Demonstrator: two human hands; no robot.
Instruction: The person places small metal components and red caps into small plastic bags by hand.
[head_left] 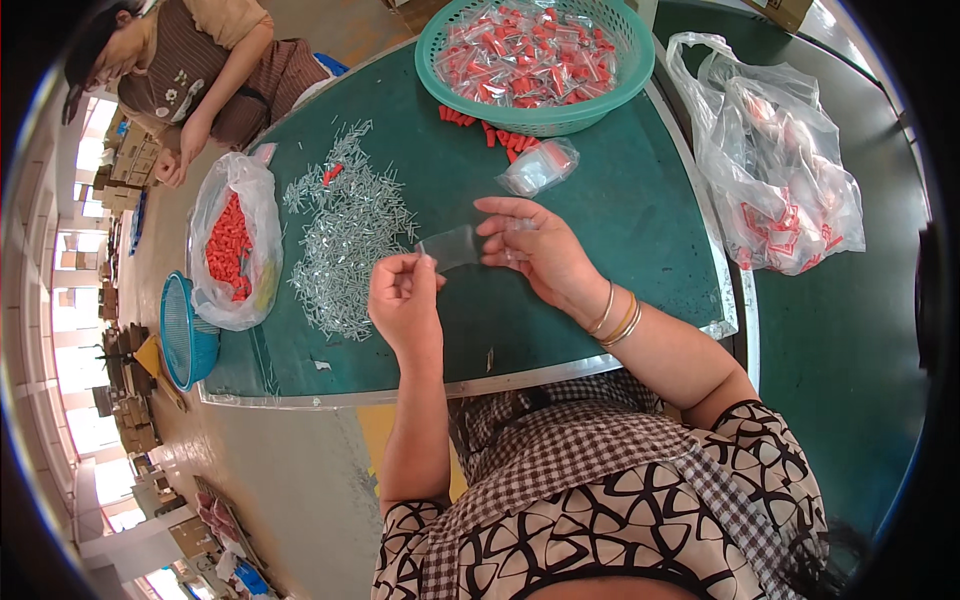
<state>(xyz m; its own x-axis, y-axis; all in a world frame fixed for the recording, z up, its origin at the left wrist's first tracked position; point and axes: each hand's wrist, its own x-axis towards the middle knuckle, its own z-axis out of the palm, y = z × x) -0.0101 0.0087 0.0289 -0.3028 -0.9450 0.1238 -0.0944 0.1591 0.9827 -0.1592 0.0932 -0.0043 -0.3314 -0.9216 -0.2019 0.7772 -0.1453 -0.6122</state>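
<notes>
Above the green table [560, 310], my left hand [405, 295] pinches one end of a small clear plastic bag [450, 247]. The bag stretches across to my right hand [540, 255], whose fingers curl around its other end. More clear plastic shows among the right fingers, but how much is hard to make out. To the left of my hands lies a loose pile of small metal screws or pins [345, 240], with a few red pieces [332, 174] on top. A bundle of clear bags [540, 167] rests just beyond my right hand.
At the far side stands a green basket [432, 85] of packets with red pieces; loose red plugs [515, 143] lie beside it. A plastic bag of red plugs [230, 245] and a blue basket [177, 330] are left. A white plastic bag [760, 150] sits right. Another person [190, 80] sits far left.
</notes>
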